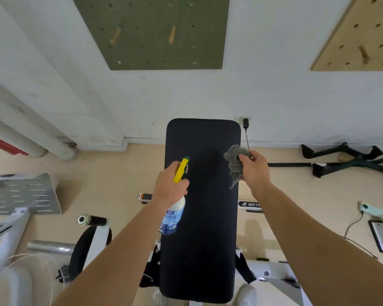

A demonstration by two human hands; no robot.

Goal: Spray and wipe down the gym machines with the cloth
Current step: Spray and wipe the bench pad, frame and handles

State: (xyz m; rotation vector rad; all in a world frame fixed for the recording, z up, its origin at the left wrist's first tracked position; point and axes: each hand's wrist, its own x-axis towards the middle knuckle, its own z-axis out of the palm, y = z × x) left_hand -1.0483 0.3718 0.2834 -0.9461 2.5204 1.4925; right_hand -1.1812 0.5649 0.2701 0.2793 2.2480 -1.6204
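Two bare forearms [119, 250] stretch over the long black bench [199, 261]. The left hand [171, 184] grips a spray bottle [172, 217] just below its yellow head, above the bench's left edge. The right hand [254, 168] clutches a bunched grey cloth [236, 161] above the right edge; between the hands lies a darker patch [208, 161], perhaps a shadow.

Over bench pad [200, 239]: spray bottle [173, 216] at left edge, cloth [234, 161] at right edge; wall [274, 96] behind.

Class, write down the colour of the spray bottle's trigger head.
Yellow trigger head with green nozzle tip; head view shows it best.
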